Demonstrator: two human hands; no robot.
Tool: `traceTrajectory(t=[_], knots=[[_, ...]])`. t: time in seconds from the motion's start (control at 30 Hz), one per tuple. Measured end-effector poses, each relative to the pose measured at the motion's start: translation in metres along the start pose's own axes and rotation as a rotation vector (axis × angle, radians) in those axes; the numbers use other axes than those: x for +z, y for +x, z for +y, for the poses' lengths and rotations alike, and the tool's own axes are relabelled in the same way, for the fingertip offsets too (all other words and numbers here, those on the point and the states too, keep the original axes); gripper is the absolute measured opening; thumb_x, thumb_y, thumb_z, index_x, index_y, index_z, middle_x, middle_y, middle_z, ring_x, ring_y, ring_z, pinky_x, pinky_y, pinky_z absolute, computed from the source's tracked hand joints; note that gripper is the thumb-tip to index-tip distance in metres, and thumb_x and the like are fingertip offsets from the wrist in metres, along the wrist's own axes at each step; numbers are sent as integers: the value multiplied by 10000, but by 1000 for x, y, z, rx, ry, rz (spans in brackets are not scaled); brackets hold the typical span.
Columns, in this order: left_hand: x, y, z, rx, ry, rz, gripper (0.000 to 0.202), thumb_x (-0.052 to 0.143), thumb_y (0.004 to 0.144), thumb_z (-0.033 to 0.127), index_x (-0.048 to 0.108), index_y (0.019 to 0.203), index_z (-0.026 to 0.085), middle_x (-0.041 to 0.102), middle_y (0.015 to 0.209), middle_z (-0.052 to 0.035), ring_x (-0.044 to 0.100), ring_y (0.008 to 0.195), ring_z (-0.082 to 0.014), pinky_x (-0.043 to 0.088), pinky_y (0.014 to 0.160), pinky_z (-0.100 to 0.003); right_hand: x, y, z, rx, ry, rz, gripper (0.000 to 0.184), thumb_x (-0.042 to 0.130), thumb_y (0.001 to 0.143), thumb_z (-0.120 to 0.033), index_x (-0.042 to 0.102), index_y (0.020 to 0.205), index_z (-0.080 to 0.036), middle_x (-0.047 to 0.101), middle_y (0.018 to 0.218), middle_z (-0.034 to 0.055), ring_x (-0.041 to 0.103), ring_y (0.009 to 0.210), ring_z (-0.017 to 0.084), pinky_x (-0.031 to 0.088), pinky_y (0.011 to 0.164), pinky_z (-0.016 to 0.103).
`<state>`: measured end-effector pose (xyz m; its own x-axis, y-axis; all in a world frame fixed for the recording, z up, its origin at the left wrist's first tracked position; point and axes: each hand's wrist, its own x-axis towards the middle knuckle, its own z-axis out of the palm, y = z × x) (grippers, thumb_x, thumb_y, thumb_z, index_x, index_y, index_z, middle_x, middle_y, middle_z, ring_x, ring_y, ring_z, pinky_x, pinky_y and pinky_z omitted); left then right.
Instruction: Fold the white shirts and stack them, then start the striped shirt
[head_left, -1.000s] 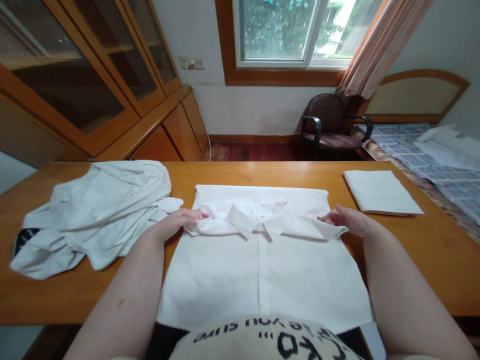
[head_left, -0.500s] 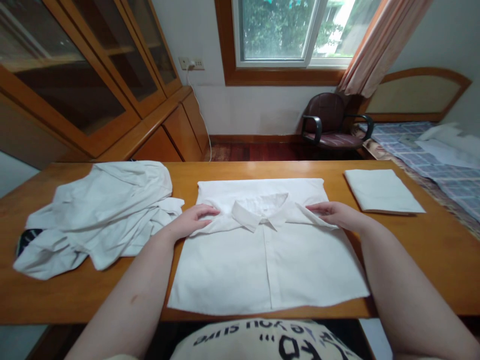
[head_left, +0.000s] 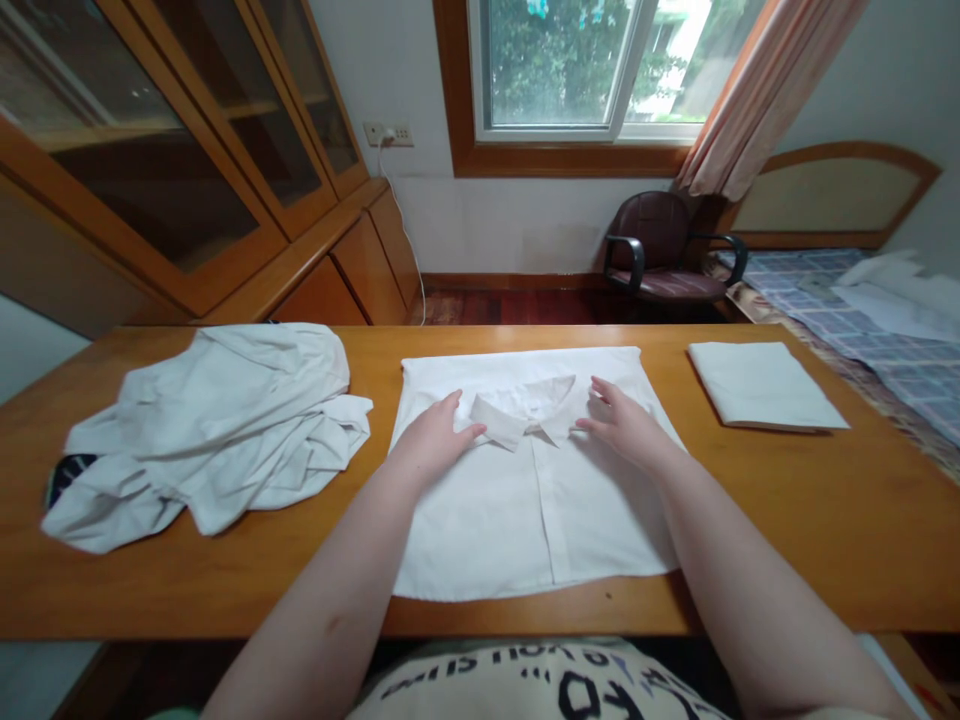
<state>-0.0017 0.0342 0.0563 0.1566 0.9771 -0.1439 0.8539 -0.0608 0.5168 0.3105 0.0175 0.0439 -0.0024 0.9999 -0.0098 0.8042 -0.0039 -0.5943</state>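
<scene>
White shirt [head_left: 480, 540] in the middle of the frame, front up on the desk [head_left: 802, 530], and here are both hands at its collar [head_left: 496, 424]. Left hand [head_left: 439, 437] on the collar's left, thumb and fingers apart; right hand [head_left: 621, 422] on its right, that grip spread as well. Whether the fingertips press the cloth, I can't tell. The left forearm [head_left: 349, 580] covers part of the shirt's left edge, the right forearm [head_left: 750, 570] its lower right corner. Inside the collar there's a faint mark, too small to read.

Over at the left of the frame, a crumpled white cloth [head_left: 232, 420] buries most of its own folds, and a dark patch [head_left: 73, 477] pokes out, hard to make out. Writing now: black letters on the wearer's top [head_left: 517, 690], upside down, "YOU" legible, the larger ones below sliced off by the bottom of the frame.

Edges: the shirt's hem lies just short of the desk's near edge, its top just short of the far one. A narrow strip of wood parts shirt from crumpled cloth; a wider one runs toward the folded white cloth [head_left: 765, 385] on the right. Window [head_left: 555, 65] and cabinet [head_left: 232, 235] are both cut off above.
</scene>
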Motion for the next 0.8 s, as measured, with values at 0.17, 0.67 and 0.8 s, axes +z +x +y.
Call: traceTrajectory(t=[0.17, 0.67, 0.8], knots=[[25, 6, 7, 52, -72, 100, 832, 664, 739, 448, 323, 1448, 181, 633, 1189, -108, 602, 1046, -255, 452, 854, -338, 15, 3, 1, -13, 42, 139, 802, 745, 661, -425, 445, 1364, -180, 625, 1131, 117, 584, 1019, 278, 457, 865, 401], [-10, -35, 28, 501, 216, -243, 196, 576, 672, 131, 635, 830, 233, 646, 864, -24, 563, 875, -210, 418, 778, -324, -35, -28, -16, -199, -142, -386, 200, 686, 607, -143, 705, 789, -226, 684, 841, 40, 605, 805, 219, 448, 736, 314], [-18, -38, 15, 355, 84, -505, 350, 621, 728, 385, 643, 1064, 289, 663, 1103, -14, 608, 980, -208, 452, 824, -289, -58, -38, 0, 61, -61, -521, 390, 702, 683, -395, 708, 1050, -262, 716, 959, 39, 643, 824, 230, 468, 734, 309]])
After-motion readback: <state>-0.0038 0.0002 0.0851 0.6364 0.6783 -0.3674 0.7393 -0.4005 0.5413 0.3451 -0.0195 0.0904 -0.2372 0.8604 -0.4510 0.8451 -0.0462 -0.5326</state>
